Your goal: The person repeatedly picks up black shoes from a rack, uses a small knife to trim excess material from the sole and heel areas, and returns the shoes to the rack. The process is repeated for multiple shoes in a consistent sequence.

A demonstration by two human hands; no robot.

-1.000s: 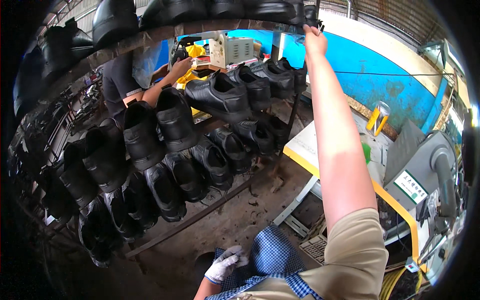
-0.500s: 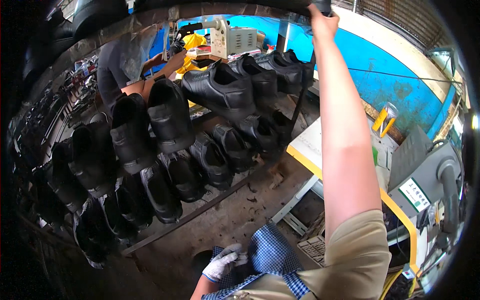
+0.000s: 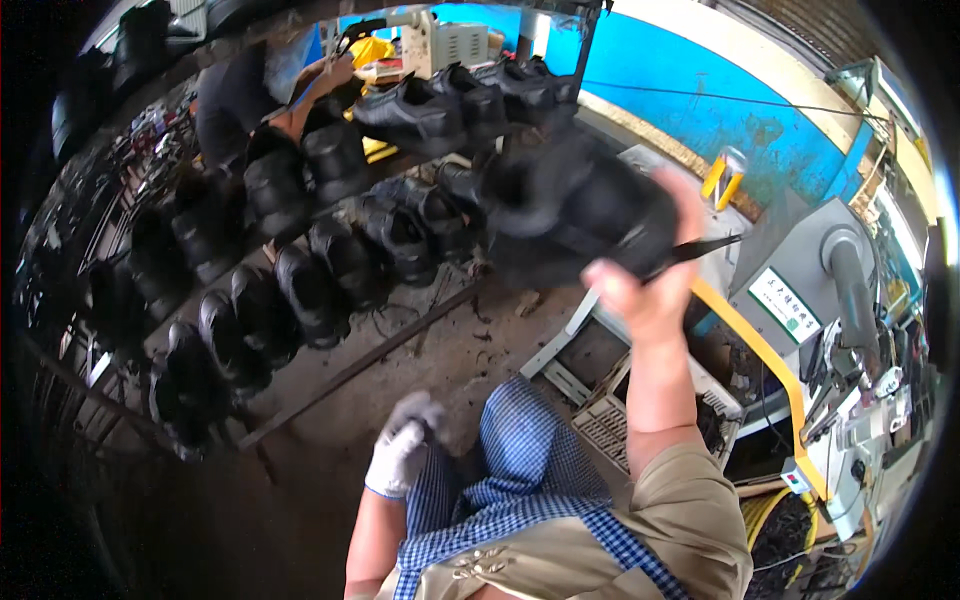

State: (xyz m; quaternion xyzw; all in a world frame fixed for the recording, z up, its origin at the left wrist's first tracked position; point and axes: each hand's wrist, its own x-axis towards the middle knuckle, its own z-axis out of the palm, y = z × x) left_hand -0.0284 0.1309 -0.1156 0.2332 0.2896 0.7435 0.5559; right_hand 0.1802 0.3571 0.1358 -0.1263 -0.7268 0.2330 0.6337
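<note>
A black shoe [image 3: 590,205], smeared by motion, is held out in front of me by my bare right hand [image 3: 655,300]. My thumb lies on its near side and my fingers are wrapped round its right end. A dark pointed strip sticks out to the right past my fingers. Low over the checked apron, my left hand [image 3: 400,450] wears a white glove. Its fingers are curled closed, and I cannot make out what they hold, if anything. To the left, a metal rack [image 3: 365,365] carries rows of black shoes [image 3: 345,262] on several levels.
At my right stands a white table with a yellow edge [image 3: 765,350], bearing a grey machine [image 3: 800,285]. Below it are a plastic crate [image 3: 600,410] and a coiled yellow hose [image 3: 765,520]. Beyond the rack, another person's arm [image 3: 315,90] is near a pale machine [image 3: 450,45].
My right hand has come down from the top shelf toward me, bringing the black shoe with it. My gloved left hand has risen slightly and moved left. The view has shifted.
</note>
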